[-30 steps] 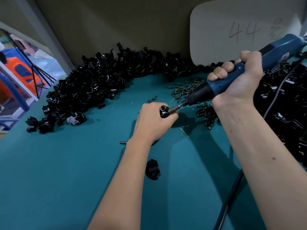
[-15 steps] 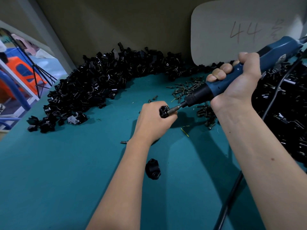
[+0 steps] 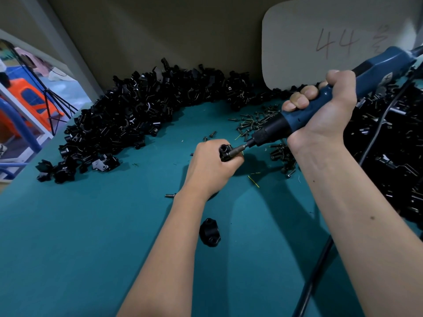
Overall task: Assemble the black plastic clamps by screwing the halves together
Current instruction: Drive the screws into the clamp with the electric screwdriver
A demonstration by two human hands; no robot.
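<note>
My left hand [image 3: 209, 168] grips a black plastic clamp [image 3: 224, 152] over the middle of the teal table; only the clamp's top end shows above my fingers. My right hand [image 3: 325, 113] is wrapped round a blue electric screwdriver [image 3: 318, 106], which slants down to the left. Its metal bit [image 3: 238, 150] is pressed into the clamp's right side. A single black clamp half [image 3: 209, 232] lies on the table just right of my left forearm.
A long heap of black clamp parts [image 3: 137, 115] curves along the back left of the teal table [image 3: 68, 248]. More parts [image 3: 393, 156] are piled at the right. Loose screws [image 3: 254, 121] are scattered behind the hands, one screw [image 3: 170, 195] beside my left wrist. The screwdriver's cable [image 3: 313, 277] trails off the near right.
Both hands and the screwdriver stay in nearly the same place, with the bit held in the clamp throughout.
</note>
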